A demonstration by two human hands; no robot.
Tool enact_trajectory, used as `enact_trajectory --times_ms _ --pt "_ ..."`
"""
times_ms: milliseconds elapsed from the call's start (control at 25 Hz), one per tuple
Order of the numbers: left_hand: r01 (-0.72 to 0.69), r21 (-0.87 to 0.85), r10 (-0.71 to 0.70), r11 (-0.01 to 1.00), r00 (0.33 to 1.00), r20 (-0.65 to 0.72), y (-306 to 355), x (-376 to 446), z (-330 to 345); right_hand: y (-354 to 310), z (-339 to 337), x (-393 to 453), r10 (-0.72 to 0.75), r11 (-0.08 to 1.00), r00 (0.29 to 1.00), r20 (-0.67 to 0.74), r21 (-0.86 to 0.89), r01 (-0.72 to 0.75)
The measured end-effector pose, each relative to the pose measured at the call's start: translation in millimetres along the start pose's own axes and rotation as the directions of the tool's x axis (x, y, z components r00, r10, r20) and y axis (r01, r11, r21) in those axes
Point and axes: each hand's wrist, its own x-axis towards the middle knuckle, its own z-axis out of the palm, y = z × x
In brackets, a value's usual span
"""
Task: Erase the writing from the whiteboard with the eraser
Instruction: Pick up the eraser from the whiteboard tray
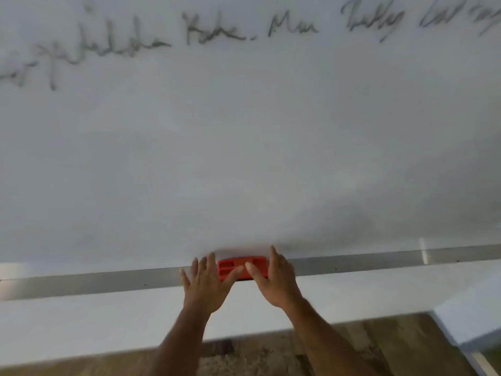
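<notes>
A red eraser (238,263) lies on the metal tray ledge (108,283) at the bottom of the whiteboard (244,145). My left hand (206,286) reaches to its left end with fingers straight and spread, the thumb lying across the eraser's front. My right hand (273,278) is at its right end, fingers straight along the side and thumb touching the front. Neither hand has curled round it. A line of dark, blurred handwriting (211,28) runs across the top of the board.
Below the tray is a white wall (81,327), then a wooden floor (393,346) at the bottom. A white corner (466,321) juts out at the lower right. A joint in the tray (423,253) shows at the right.
</notes>
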Motion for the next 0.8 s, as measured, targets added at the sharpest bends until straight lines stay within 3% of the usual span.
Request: enact_trajectory --times_ms 240,400,520,640,800 --pt "0.005 -0.026 -0.004 1.0 0.999 0.053 2.3 8.9 17.7 -0.6 11.1 11.2 0.046 0.994 0.998 0.042 0.095 -0.05" --pt "0.009 -0.093 -0.004 0.996 0.999 0.051 4.0 5.4 18.3 -4.2 12.8 10.7 0.09 0.962 0.995 0.049 0.256 -0.099" --pt "0.001 -0.155 0.001 0.988 1.0 0.014 6.6 0.8 16.6 -5.0 9.4 10.6 0.169 0.857 0.981 0.093 0.477 -0.193" --pt "-0.083 -0.275 0.063 0.958 0.995 -0.083 9.5 -6.3 13.0 -11.9 3.3 10.9 0.282 0.778 0.958 0.053 0.571 -0.261" --pt "-0.136 -0.471 0.029 0.872 0.973 -0.227 18.0 -20.2 3.3 -28.6 -4.5 6.9 0.378 0.635 0.923 -0.075 0.746 -0.2"
